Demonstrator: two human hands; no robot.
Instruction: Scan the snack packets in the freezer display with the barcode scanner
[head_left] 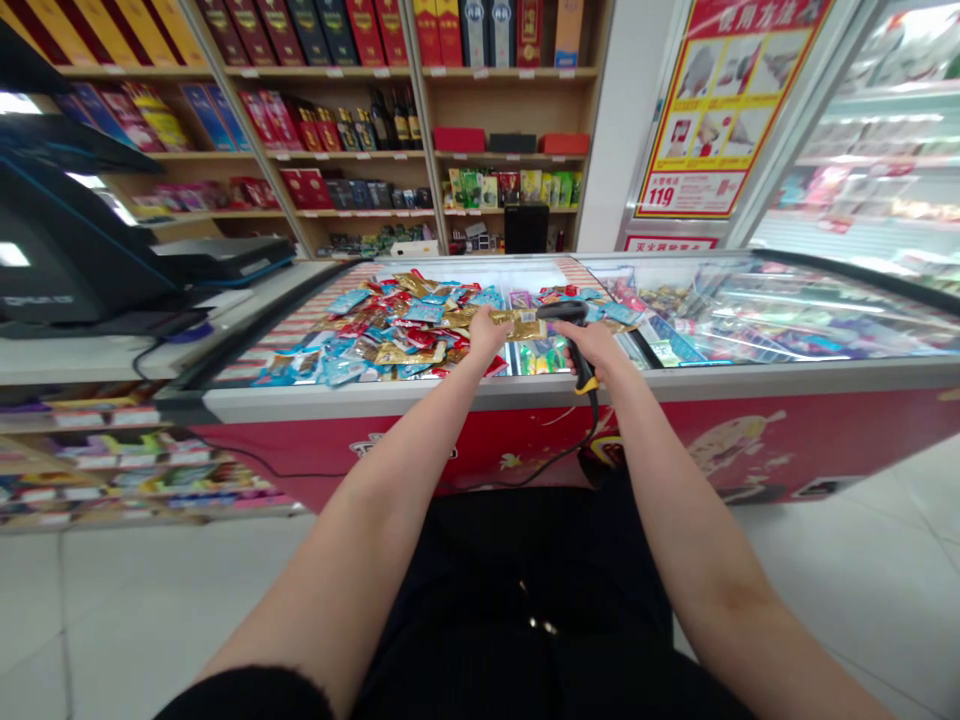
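Over the chest freezer, my left hand pinches a gold snack packet by its left end. A white label shows near that packet's right end. My right hand is wrapped round the grip of a black and yellow barcode scanner. The scanner's head points left and sits right at the gold packet's right end; whether they touch I cannot tell. Left of and behind my left hand, a loose pile of red, blue and gold packets covers the freezer's glass top.
The scanner's black cable hangs down across the red freezer front and runs left. A counter with a dark checkout machine stands at the left. Behind are shelves of boxes. Goods lie under the glass at right.
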